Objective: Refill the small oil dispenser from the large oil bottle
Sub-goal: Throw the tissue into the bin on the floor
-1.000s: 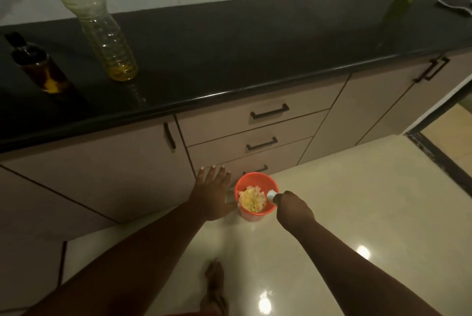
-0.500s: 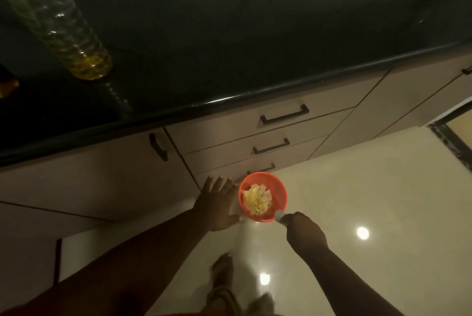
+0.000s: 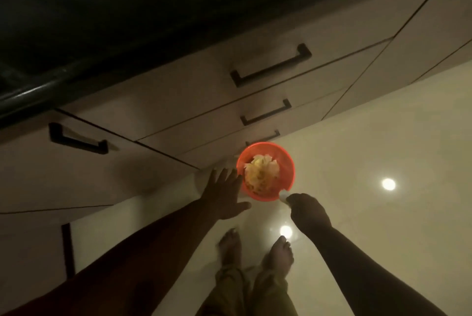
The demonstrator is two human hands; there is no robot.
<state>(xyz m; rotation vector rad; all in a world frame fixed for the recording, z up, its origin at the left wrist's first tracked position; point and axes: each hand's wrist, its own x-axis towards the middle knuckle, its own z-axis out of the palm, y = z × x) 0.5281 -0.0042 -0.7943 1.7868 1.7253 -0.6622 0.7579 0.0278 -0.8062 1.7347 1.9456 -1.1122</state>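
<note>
Below, right hand point(image 3: 307, 209) pinched a small white item at orange bin point(image 3: 287, 162) rim; left hand point(image 3: 223, 194) lay open w/ fingers spread beside it. Best dropped well inside rim, bin steadied; oil bottles not in view

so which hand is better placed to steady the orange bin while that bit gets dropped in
Left. The left hand is open and empty beside the orange bin; the right hand pinches a small white piece at its rim.

Glossy floor point(image 3: 383, 137), beige drawers point(image 3: 178, 101), seemingly black countertop point(image 3: 127, 9).
</note>
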